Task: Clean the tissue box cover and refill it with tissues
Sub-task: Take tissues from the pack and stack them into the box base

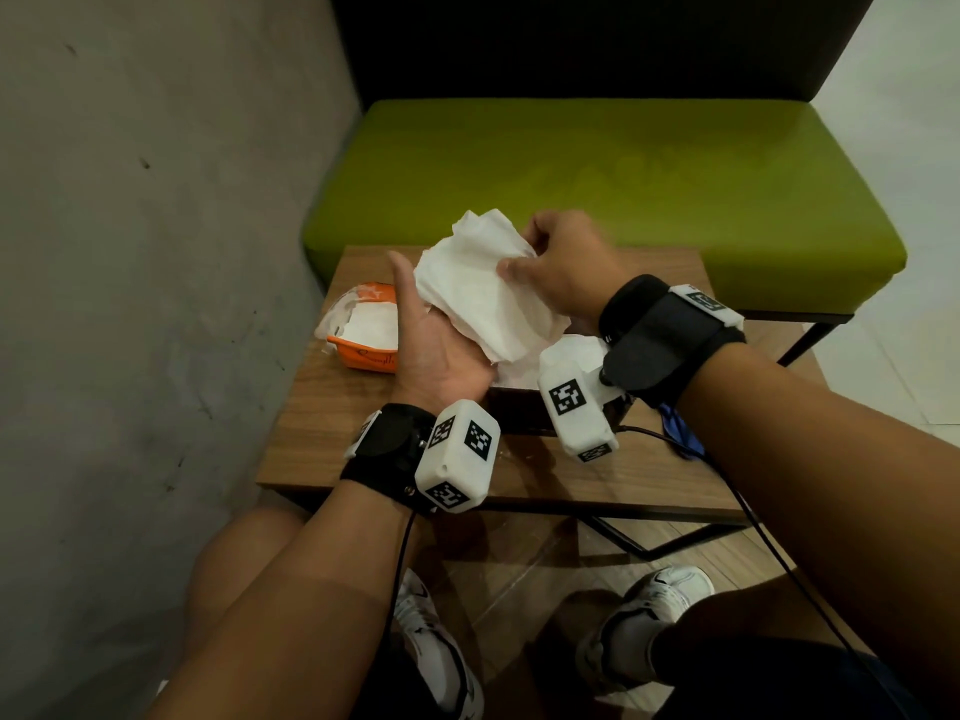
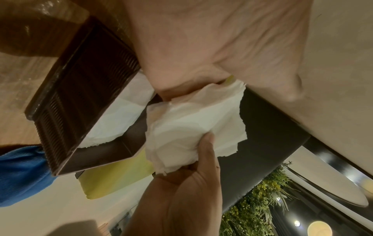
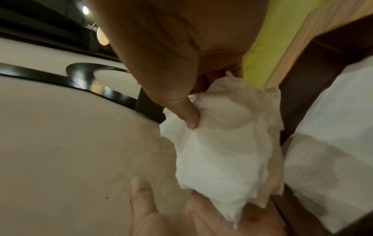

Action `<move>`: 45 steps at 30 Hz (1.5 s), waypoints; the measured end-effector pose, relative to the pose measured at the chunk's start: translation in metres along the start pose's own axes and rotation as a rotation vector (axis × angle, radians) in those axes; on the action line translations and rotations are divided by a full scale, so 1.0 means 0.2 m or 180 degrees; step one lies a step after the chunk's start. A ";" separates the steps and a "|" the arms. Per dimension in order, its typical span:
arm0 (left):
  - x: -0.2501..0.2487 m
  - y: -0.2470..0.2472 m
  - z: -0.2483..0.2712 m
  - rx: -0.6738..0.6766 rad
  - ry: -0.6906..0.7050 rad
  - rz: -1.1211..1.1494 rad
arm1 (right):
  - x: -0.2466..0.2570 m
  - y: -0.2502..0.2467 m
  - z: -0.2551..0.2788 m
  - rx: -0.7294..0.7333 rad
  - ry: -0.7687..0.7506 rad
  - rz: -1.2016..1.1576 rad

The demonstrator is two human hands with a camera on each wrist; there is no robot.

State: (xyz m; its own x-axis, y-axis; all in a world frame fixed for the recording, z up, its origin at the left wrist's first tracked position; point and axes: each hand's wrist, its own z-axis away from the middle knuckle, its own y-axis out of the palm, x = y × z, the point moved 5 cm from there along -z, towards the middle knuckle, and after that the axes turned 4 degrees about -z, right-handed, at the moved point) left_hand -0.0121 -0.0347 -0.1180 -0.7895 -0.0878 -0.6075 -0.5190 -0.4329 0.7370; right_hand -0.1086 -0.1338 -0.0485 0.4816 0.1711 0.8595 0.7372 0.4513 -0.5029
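A stack of white tissues (image 1: 478, 283) lies across my left hand (image 1: 434, 330), which is palm up with the thumb straight and the fingers hidden under the paper. My right hand (image 1: 524, 257) pinches the far end of the stack between thumb and fingers. In the right wrist view the thumb (image 3: 185, 110) presses into the tissues (image 3: 222, 151). Just below the hands the dark brown ribbed tissue box cover (image 2: 80, 95) lies on the table, open side showing, with white tissues (image 2: 121, 118) inside it. In the head view only its near edge (image 1: 514, 407) shows.
An opened orange tissue pack (image 1: 363, 335) sits on the left of the small wooden table (image 1: 363, 459). A blue cloth (image 1: 683, 433) lies at the right, beside the cover. A green bench (image 1: 597, 174) stands behind the table, a grey wall at the left.
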 end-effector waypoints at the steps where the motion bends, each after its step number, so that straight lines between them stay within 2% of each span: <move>1: 0.00 0.01 0.00 0.0054 -0.0014 -0.0062 | 0.00 0.00 0.00 -0.0020 0.0009 -0.0001; 7: 0.04 -0.04 -0.05 -0.0101 -0.0336 -0.0304 | -0.02 0.00 -0.01 -0.0144 0.0000 0.0029; 11: 0.05 -0.07 -0.07 -0.0240 -0.0304 -0.0209 | -0.05 0.01 -0.01 -0.0244 -0.0064 0.0050; 13: 0.03 -0.06 -0.07 -0.0336 -0.0178 -0.0118 | -0.08 0.00 -0.01 -0.0227 0.0100 -0.0286; 15: 0.01 -0.05 -0.08 -0.0376 -0.0043 0.0055 | -0.14 0.02 0.00 0.0120 0.0439 -0.0648; 17: 0.00 -0.04 -0.08 -0.0331 0.0008 0.0127 | -0.18 0.07 0.03 0.0671 0.0635 -0.0765; 19: 0.01 -0.02 -0.07 -0.0231 0.0005 0.0106 | -0.20 0.09 0.04 0.0897 0.0753 -0.1214; 22: -0.03 -0.04 -0.06 -0.0208 0.0063 -0.0091 | -0.18 0.04 0.05 0.0769 0.0774 -0.1795; 27: -0.18 -0.14 -0.11 -0.0621 0.0265 -0.0504 | -0.20 -0.07 0.05 0.0507 0.0889 -0.2437; 29: -0.20 -0.13 -0.10 -0.0551 0.0212 -0.0795 | -0.20 -0.08 0.05 0.0422 0.0921 -0.2653; 34: -0.18 -0.02 -0.06 -0.0181 -0.0028 -0.1397 | -0.20 -0.06 0.08 0.0389 0.0741 -0.2352; 36: -0.18 -0.02 -0.06 -0.0213 -0.0012 -0.1554 | -0.20 -0.06 0.08 0.0383 0.0739 -0.2401; 42: -0.17 -0.01 -0.07 -0.0132 -0.0161 -0.1443 | -0.20 -0.05 0.08 0.0652 0.0795 -0.2516; 45: -0.19 -0.02 -0.07 -0.0267 -0.0158 -0.1241 | -0.20 -0.06 0.08 0.0498 0.0760 -0.2522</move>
State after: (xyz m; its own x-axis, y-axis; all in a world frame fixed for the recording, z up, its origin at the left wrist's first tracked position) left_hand 0.0236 -0.0423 -0.1016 -0.5546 0.1399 -0.8203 -0.7558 -0.4971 0.4262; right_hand -0.1450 -0.1316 -0.0743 -0.0503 -0.4291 0.9018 0.8338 0.4791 0.2745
